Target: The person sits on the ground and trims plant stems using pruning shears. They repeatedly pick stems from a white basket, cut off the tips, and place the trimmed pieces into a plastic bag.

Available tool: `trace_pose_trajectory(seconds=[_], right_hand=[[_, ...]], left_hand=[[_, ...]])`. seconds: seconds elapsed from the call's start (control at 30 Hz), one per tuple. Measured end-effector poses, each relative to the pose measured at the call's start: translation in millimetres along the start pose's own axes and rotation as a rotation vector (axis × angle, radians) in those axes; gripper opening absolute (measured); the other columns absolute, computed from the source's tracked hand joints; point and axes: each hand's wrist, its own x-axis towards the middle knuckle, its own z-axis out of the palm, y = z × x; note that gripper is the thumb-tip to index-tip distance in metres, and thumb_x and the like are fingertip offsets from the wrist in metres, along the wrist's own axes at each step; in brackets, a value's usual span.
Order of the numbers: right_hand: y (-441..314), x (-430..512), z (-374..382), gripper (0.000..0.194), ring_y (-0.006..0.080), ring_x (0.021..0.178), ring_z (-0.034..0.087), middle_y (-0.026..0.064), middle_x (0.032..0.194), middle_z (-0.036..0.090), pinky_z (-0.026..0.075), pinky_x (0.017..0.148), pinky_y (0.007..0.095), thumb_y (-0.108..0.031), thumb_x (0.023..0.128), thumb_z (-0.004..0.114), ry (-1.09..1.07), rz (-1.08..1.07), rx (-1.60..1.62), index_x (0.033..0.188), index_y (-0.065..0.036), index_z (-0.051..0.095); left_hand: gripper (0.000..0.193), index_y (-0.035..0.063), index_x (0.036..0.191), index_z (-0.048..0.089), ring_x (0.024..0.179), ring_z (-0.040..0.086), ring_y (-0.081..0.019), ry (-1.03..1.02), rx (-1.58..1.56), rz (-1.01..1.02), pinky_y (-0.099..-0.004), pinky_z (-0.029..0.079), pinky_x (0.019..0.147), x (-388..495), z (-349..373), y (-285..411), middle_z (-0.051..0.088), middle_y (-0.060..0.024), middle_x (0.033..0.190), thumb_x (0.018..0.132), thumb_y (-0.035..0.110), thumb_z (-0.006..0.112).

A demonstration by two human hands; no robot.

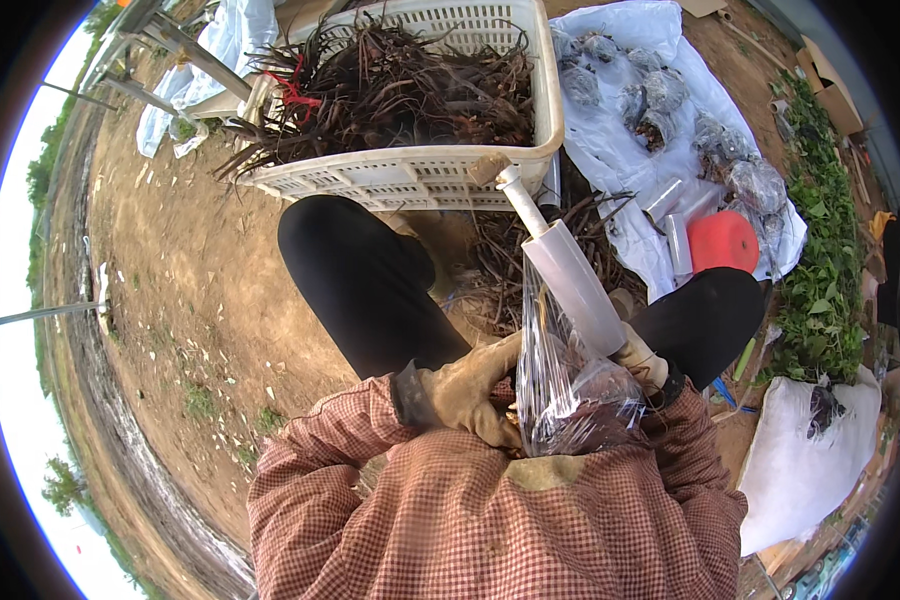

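A bundle wrapped in clear stretch film lies against my body at the lap, with dark reddish material showing through. My left hand, in a tan work glove, grips its left side. My right hand, also gloved, is at the lower end of a stretch film roll and holds it; its fingers are partly hidden behind the roll and bundle. The roll slants up and left on a white handle. Film stretches from the roll down over the bundle.
Ahead stands a white plastic crate heaped with dark bare-root stems. Loose stems lie below it. On white sheeting at right are several film-wrapped bundles and a red rounded object. Leafy green plants lie further right.
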Motion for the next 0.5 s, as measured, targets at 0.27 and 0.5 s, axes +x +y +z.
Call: trace_pose_trajectory(seconds=[0.27, 0.5], right_hand=[[60, 5, -60, 0.085, 0.046, 0.137, 0.038, 0.0229, 0.157, 0.029, 0.043, 0.109, 0.0562, -0.067, 0.094, 0.047, -0.581, 0.01, 0.214, 0.155, -0.009, 0.031], [35, -17, 28, 0.067, 0.0049, 0.049, 0.025, -0.0063, 0.064, 0.031, 0.021, 0.044, 0.0197, -0.062, 0.089, 0.062, 0.175, -0.271, 0.153, 0.123, -0.005, 0.054]], left_hand=[[0.104, -0.0066, 0.14, 0.037, 0.119, 0.06, -0.0292, 0.136, -0.599, 0.042, -0.0411, 0.05, 0.102, -11, 12, -30, 0.054, -0.0206, 0.133, 0.065, 0.035, 0.094], [0.054, 0.0093, 0.129, 0.06, 0.109, 0.066, -0.0279, 0.538, -1.463, -0.1, -0.0457, 0.057, 0.089, -9, 1, -57, 0.068, -0.0138, 0.117, 0.08, 0.026, 0.078]])
